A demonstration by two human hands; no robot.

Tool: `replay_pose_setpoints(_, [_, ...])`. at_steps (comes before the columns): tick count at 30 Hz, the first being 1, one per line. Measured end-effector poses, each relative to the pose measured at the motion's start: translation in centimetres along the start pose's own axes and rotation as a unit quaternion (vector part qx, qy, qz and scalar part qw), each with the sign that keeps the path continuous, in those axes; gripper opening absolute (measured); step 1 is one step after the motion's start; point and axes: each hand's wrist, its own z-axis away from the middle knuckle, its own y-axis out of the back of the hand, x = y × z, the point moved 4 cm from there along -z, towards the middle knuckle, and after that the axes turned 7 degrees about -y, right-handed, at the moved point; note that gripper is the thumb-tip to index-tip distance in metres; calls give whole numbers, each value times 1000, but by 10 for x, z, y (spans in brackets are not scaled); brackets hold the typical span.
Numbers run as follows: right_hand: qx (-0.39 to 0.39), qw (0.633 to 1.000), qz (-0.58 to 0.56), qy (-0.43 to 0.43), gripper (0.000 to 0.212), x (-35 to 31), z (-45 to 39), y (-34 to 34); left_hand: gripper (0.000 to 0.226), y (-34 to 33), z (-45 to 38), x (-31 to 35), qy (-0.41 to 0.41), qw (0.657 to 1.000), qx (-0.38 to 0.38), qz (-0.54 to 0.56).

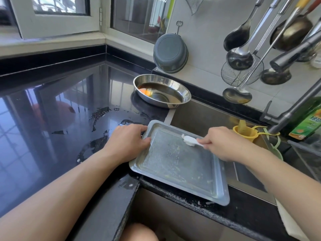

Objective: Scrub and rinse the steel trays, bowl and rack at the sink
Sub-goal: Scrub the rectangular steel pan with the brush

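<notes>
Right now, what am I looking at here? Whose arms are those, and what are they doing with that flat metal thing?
There is only one picture, taken by a camera worn on a person's head, so you see their own two arms reaching forward. No robot here.

The flat metal thing is a steel tray, lying at the corner of the sink and partly over its edge. The left hand holds the tray's rim so it stays put. The fingers of the right hand grip a white brush, whose head touches the tray.

Behind, a steel bowl with brown liquid sits on the wet black counter. Ladles hang on the wall, and a green bottle stands at the right.
</notes>
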Motion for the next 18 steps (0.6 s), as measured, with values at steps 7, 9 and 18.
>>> replay_pose_setpoints(7, [11,995,-67,66,29,-78,-13,-3,29,1,1,2,-12,1000,0,-11])
replay_pose_setpoints(9, [11,995,-68,73,29,-82,-12,-2,29,1,2,2,-12,1000,3,-15])
replay_pose_setpoints(18, [0,1000,-20,8,30,-1,4,-7,26,1,3,2,4,1000,8,-10])
